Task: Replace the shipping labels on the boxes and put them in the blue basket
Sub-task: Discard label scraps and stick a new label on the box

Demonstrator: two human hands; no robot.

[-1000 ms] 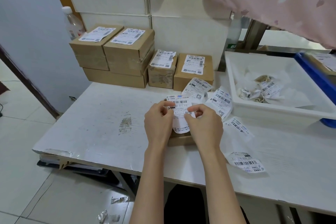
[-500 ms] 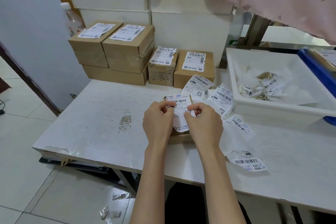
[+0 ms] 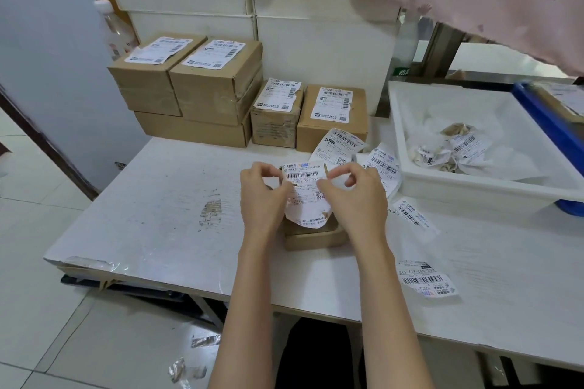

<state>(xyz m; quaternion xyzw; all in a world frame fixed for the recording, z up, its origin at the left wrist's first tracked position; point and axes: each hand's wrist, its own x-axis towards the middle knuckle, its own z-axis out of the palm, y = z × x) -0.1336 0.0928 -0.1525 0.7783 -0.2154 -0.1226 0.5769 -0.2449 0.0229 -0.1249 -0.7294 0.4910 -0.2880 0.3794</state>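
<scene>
A white shipping label (image 3: 306, 189) is held upright just above a small cardboard box (image 3: 314, 237) on the white table (image 3: 164, 199). My left hand (image 3: 262, 199) pinches the label's left edge and my right hand (image 3: 354, 199) pinches its right edge near the top. The label's lower end curls over the box top. The blue basket (image 3: 550, 123) shows only as a rim at the far right, with a labelled box inside.
Several labelled cardboard boxes (image 3: 215, 79) are stacked at the table's back. Loose labels (image 3: 344, 145) lie behind and right of my hands; another label (image 3: 425, 279) lies near the front edge. A white tray (image 3: 410, 123) with crumpled label scraps (image 3: 452, 148) stands at right.
Both hands still hold the label over the box; my fingers have shifted slightly along its upper edges, and the view has moved a little closer.
</scene>
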